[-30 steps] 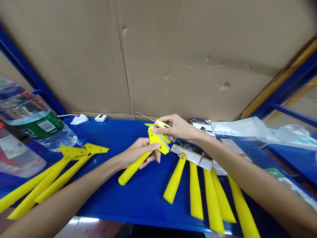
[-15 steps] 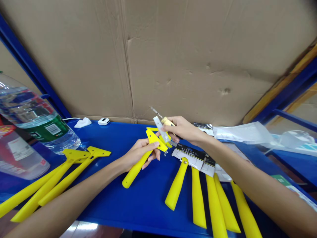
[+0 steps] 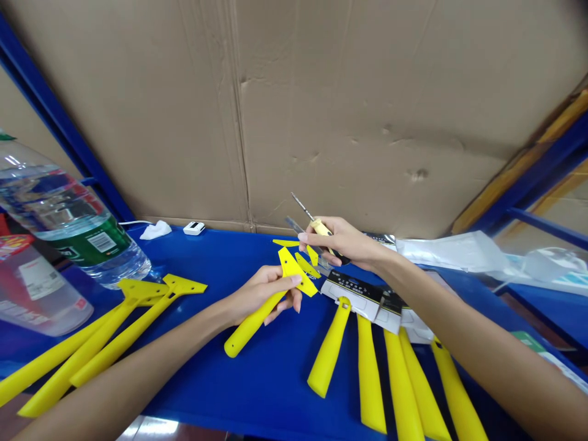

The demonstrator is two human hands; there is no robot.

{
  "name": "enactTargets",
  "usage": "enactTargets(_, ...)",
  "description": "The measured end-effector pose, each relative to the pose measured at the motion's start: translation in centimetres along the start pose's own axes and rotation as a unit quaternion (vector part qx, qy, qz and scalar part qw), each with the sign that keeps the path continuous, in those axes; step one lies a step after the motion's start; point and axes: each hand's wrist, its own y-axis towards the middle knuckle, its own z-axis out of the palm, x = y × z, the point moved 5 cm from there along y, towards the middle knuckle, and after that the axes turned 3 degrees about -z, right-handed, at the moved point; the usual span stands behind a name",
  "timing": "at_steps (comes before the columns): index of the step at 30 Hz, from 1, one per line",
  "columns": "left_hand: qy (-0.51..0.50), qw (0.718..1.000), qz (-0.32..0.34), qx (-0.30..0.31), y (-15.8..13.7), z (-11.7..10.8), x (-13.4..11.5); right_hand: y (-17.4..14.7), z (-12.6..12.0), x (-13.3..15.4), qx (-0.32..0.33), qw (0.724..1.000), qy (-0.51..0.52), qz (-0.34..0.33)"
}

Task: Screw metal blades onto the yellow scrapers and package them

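My left hand (image 3: 263, 293) is closed around a yellow scraper handle (image 3: 252, 326), its wide flat head pointing up and to the right. My right hand (image 3: 342, 239) grips a screwdriver (image 3: 320, 228) with a pale handle, shaft tilted up to the left. Between the same fingers is a thin metal blade (image 3: 293, 225), held just above the scraper head and apart from it. Below that hand, several small yellow plates (image 3: 307, 265) lie on the blue table (image 3: 271, 392). Small screws near the scraper head are partly hidden.
Several scrapers in black-and-white card sleeves (image 3: 353, 290) lie at the right. Loose yellow scraper handles (image 3: 131, 300) rest at the left, beside a water bottle (image 3: 98, 236) and plastic jug (image 3: 41, 288). A cardboard wall (image 3: 321, 122) stands behind; plastic bags (image 3: 445, 248) lie back right.
The blade in my right hand has turned and now lies closer alongside the screwdriver. My right hand has shifted slightly right, away from the scraper head. My left hand still holds the scraper handle.
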Motion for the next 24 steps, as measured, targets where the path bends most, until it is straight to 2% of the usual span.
enactTargets(6, 0.012, 1.0, -0.007, 0.002, -0.1, -0.1, 0.1, -0.1, -0.4, -0.2, -0.014, 0.999, -0.04, 0.004)
enactTargets(14, 0.035, 0.999, -0.014, 0.016, 0.2, -0.8, 1.5, -0.2, 0.1, 0.4, 0.002, 0.993, -0.109, -0.038)
enactTargets(19, 0.023, 0.999, -0.012, 0.03, 0.1, -0.4, 1.4, -0.4, 0.3, 0.5, 0.013, 0.993, -0.109, -0.042)
enactTargets(24, 0.056, 0.997, -0.025, 0.039, 0.0, -0.4, 1.5, -0.5, 0.3, 0.6, 0.021, 0.994, -0.101, -0.023)
